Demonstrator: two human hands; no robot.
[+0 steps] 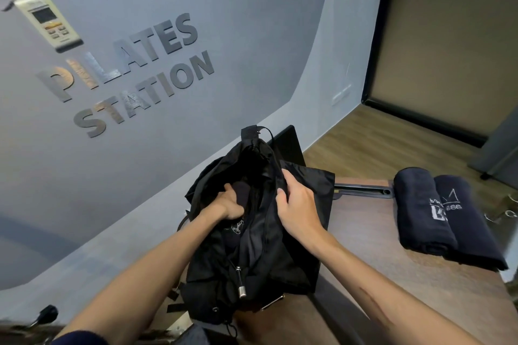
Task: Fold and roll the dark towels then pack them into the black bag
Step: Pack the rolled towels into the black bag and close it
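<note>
Both forearms reach in from near edge over brown table (pixel 392 302); black bag (pixel 252 246) stands at table's left edge, mouth open upward; left hand (pixel 231 206) inside mouth, fingers closed around dark rolled towel (pixel 241 193) partly sunk in bag; right hand (pixel 298 206) pinches bag's right rim, fingers clamped on fabric; bare tabletop right of bag; two rolled dark towels (pixel 445 218) touching side by side near right edge, well apart from bag; grey wall beyond.
</note>
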